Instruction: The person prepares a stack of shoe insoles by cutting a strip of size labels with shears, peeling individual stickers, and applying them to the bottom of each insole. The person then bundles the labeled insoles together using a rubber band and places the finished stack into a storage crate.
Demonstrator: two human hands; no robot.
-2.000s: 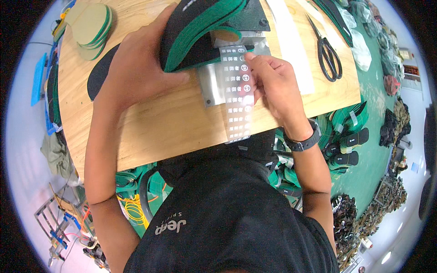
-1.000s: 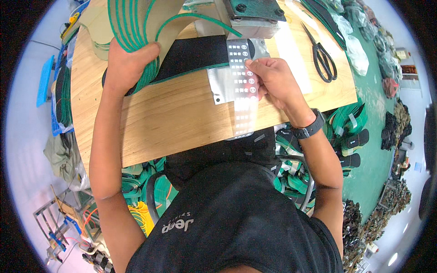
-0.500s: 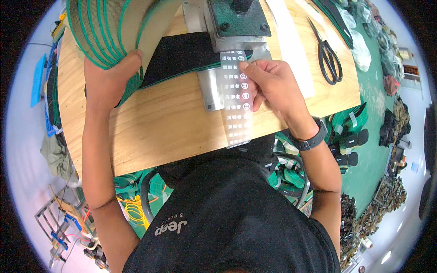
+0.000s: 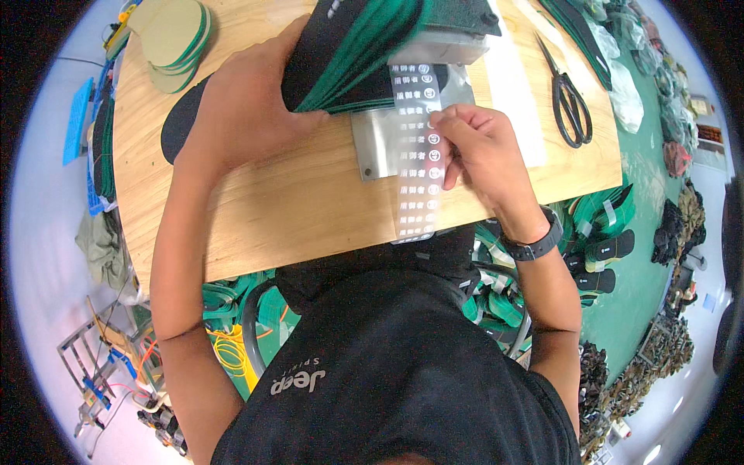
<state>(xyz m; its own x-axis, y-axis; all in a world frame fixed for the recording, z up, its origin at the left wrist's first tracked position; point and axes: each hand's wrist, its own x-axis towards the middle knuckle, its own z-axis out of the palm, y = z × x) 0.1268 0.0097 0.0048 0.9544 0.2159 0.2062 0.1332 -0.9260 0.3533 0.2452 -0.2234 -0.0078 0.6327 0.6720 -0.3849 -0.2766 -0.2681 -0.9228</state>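
Note:
My left hand (image 4: 244,108) is wrapped around a fanned stack of black insoles (image 4: 322,50) with green edges, thumb on the near side; its fingertips are hidden. Under that hand, the rounded end of another black insole (image 4: 180,124) lies on the table. My right hand (image 4: 484,147) pinches the edge of a clear strip (image 4: 418,159) with rows of white printed marks. From beneath a metal press block (image 4: 438,50), the strip runs toward me and hangs over the table's front edge. Below the block, a shiny metal plate (image 4: 376,147) shows beside the strip.
Black-handled scissors (image 4: 570,108) lie on the wooden table (image 4: 271,209) at the right, near a white sheet (image 4: 511,93). Beige, green-edged insoles (image 4: 170,39) rest at the far left. Bundled insoles (image 4: 604,213) sit below the table's right edge, above a green floor (image 4: 632,298).
The stack in my left hand has turned from beige side to black side up and moved right, toward the press. Beige insoles now show on the table at far left. My right hand keeps its pinch.

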